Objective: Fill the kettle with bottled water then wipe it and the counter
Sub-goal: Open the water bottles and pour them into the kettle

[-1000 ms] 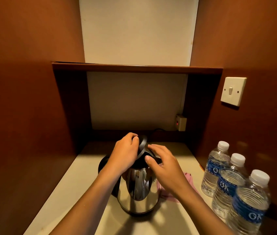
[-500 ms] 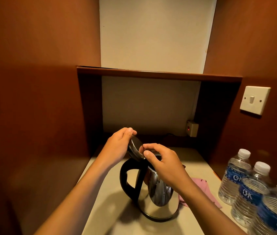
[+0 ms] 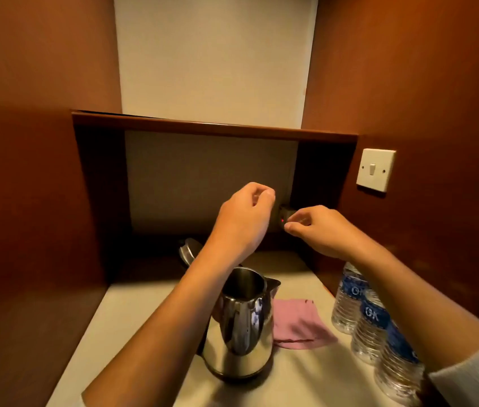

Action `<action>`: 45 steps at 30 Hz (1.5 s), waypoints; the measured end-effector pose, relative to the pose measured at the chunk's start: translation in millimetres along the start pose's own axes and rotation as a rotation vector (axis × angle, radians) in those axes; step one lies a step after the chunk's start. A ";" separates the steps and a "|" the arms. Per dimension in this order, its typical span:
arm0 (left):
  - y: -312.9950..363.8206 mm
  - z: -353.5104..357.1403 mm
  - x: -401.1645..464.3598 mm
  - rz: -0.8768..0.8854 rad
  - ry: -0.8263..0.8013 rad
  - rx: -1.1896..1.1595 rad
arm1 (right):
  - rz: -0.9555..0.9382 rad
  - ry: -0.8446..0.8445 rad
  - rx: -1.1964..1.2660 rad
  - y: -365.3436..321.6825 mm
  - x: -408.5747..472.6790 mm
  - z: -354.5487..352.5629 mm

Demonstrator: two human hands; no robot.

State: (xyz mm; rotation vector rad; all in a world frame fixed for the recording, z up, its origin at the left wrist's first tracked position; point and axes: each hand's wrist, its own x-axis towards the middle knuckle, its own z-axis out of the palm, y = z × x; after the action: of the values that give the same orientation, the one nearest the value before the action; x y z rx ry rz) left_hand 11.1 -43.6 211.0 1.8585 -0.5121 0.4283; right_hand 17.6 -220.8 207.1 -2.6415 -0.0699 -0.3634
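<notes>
A steel kettle (image 3: pixel 239 327) stands on the pale counter (image 3: pixel 144 318) with its lid (image 3: pixel 189 253) flipped open toward the back, so the inside shows. Both hands hover above and behind it, touching nothing. My left hand (image 3: pixel 244 218) has its fingers curled in, and my forearm crosses the kettle's handle side. My right hand (image 3: pixel 319 230), also curled with thumb near the forefinger, is just right of it. Three water bottles (image 3: pixel 371 321) with blue labels stand in a row on the right. A pink cloth (image 3: pixel 301 326) lies flat between kettle and bottles.
Brown wooden walls close in the niche on both sides, with a shelf (image 3: pixel 214 127) overhead. A wall socket with a red light (image 3: pixel 283 220) sits at the back right, and a white switch (image 3: pixel 374 169) is on the right wall.
Both hands have let go of the kettle's lid and risen above it. The lid now lies fully open. The view has shifted so the kettle sits lower.
</notes>
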 end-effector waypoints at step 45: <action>-86.5 138.5 -118.3 -0.147 -0.132 -0.237 | -0.143 -0.141 0.089 53.6 -83.7 2.5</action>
State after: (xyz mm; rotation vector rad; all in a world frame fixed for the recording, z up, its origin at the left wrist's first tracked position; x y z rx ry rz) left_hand -35.3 -131.8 35.7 1.6882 -0.4886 0.1397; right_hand -56.5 -266.1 158.8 -2.5767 -0.3144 -0.2146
